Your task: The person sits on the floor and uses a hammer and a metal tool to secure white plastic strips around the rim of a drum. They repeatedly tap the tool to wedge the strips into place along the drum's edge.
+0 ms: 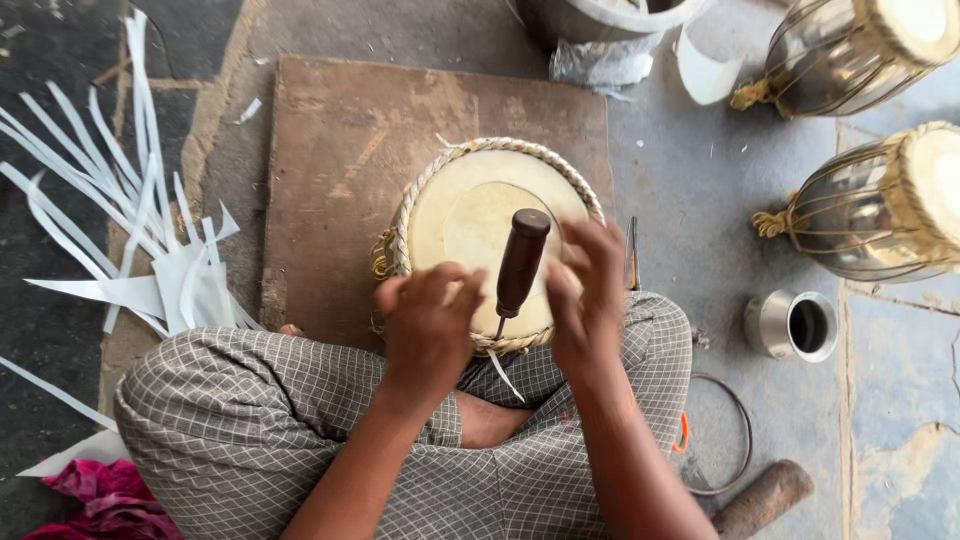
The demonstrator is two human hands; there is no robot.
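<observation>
A small drum [470,225] with a pale skin head and braided rim rests on a wooden board [340,150], against the person's crossed legs. The left hand [428,325] curls its fingers on the near rim; the right hand [588,300] pinches the rim lacing beside a brown-handled awl [520,265] stuck upright there.

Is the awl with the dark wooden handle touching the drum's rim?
Touching. In the head view, the awl has its metal tip pushed into the braided rim of the drum, between the two hands.
</observation>
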